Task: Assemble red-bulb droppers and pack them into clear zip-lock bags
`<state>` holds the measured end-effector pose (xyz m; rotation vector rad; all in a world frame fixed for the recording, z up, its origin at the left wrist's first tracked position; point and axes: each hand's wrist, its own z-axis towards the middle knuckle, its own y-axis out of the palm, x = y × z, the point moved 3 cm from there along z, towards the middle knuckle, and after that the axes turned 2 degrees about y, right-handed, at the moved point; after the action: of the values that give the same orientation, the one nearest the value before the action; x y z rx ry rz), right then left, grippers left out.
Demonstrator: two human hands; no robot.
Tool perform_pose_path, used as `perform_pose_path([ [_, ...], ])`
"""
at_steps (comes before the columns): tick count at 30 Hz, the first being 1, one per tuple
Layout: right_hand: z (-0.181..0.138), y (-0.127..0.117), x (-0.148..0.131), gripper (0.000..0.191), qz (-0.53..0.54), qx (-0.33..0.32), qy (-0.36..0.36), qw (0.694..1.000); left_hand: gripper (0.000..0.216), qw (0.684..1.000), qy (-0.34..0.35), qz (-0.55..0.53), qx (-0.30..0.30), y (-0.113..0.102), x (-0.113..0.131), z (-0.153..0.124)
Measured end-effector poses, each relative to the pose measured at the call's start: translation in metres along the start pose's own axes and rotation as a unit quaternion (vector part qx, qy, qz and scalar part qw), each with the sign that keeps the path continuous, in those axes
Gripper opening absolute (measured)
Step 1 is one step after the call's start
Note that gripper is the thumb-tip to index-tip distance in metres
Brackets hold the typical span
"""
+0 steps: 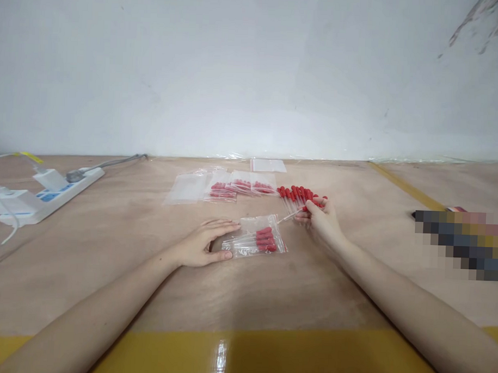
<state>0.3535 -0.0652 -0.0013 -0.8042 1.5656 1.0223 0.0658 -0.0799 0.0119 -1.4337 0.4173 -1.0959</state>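
Note:
A clear zip bag (248,222) lies on the table in front of me with several droppers (265,239) in it, their red rubber bulbs to the right. My left hand (206,242) rests at the bag's left end, thumb and fingers apart on either side of its edge. In my right hand (321,217) is a dropper (291,215), pinched near its red bulb. Its thin clear tube points left, and the tip is close to the bag's right end; whether it is inside I cannot tell. Just behind that hand lies a row of loose droppers (295,193).
Filled zip bags (243,184) overlap at the back, beside flat clear bags (187,187). A white packet (269,165) lies near the wall. To the left is a power strip (56,193) with plugs and cables. A blurred-out dark object (463,243) lies at right.

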Motion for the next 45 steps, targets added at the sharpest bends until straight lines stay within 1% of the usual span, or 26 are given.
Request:
perform_pose_path([
  [2, -0.003, 0.003, 0.004, 0.025, 0.046, -0.002, 0.030, 0.999, 0.063, 1.000, -0.002, -0.004, 0.004, 0.000, 0.000, 0.000],
  [3, -0.006, 0.005, 0.005, 0.023, 0.062, -0.016, 0.041, 0.997, 0.063, 1.000, -0.003, -0.005, 0.005, 0.000, 0.001, 0.000],
  [4, -0.009, 0.007, 0.005, 0.022, 0.072, -0.041, 0.051, 0.995, 0.064, 1.000, -0.003, -0.006, 0.006, 0.000, 0.001, 0.000],
  [8, -0.022, 0.016, 0.008, 0.017, 0.069, -0.184, 0.090, 0.976, 0.064, 1.000, -0.008, -0.007, 0.005, 0.000, 0.002, 0.000],
  [10, -0.027, 0.017, 0.011, 0.014, 0.047, -0.231, 0.118, 0.965, 0.065, 1.000, -0.009, -0.006, 0.004, 0.000, 0.002, 0.000],
  [12, -0.030, 0.017, 0.012, 0.013, 0.013, -0.257, 0.137, 0.956, 0.065, 1.000, -0.010, -0.005, 0.005, 0.000, 0.002, 0.000],
  [16, -0.034, 0.022, 0.009, 0.023, -0.077, -0.313, 0.131, 0.938, 0.065, 1.000, -0.008, -0.005, 0.013, 0.000, 0.001, 0.000],
  [18, -0.036, 0.026, 0.008, 0.024, -0.115, -0.339, 0.127, 0.925, 0.065, 1.000, -0.009, -0.005, 0.014, 0.000, 0.001, 0.000],
  [19, -0.037, 0.028, 0.008, 0.023, -0.130, -0.344, 0.127, 0.921, 0.065, 1.000, -0.011, -0.005, 0.012, 0.000, 0.000, 0.000],
  [21, -0.036, 0.032, 0.007, 0.018, -0.150, -0.328, 0.127, 0.924, 0.066, 1.000, -0.013, -0.002, 0.008, 0.000, 0.000, 0.000],
  [27, -0.035, 0.037, 0.008, 0.003, -0.163, -0.238, 0.123, 0.949, 0.065, 1.000, -0.009, -0.002, 0.009, 0.000, 0.001, 0.000],
  [31, -0.032, 0.038, 0.011, 0.011, -0.165, -0.177, 0.124, 0.962, 0.065, 1.000, -0.012, -0.002, 0.007, 0.000, 0.001, 0.000],
  [37, -0.027, 0.037, 0.017, 0.018, -0.173, -0.141, 0.132, 0.966, 0.064, 1.000, -0.014, -0.002, 0.010, 0.000, 0.001, 0.000],
  [40, -0.027, 0.037, 0.020, 0.018, -0.156, -0.151, 0.118, 0.969, 0.065, 1.000, -0.010, -0.004, 0.012, 0.000, 0.000, 0.000],
  [42, -0.028, 0.037, 0.020, 0.014, -0.151, -0.174, 0.096, 0.968, 0.065, 1.000, -0.011, -0.004, 0.011, 0.000, 0.000, 0.000],
  [45, -0.032, 0.039, 0.019, 0.004, -0.158, -0.220, 0.076, 0.959, 0.065, 1.000, -0.015, -0.002, 0.008, 0.000, 0.000, 0.000],
])
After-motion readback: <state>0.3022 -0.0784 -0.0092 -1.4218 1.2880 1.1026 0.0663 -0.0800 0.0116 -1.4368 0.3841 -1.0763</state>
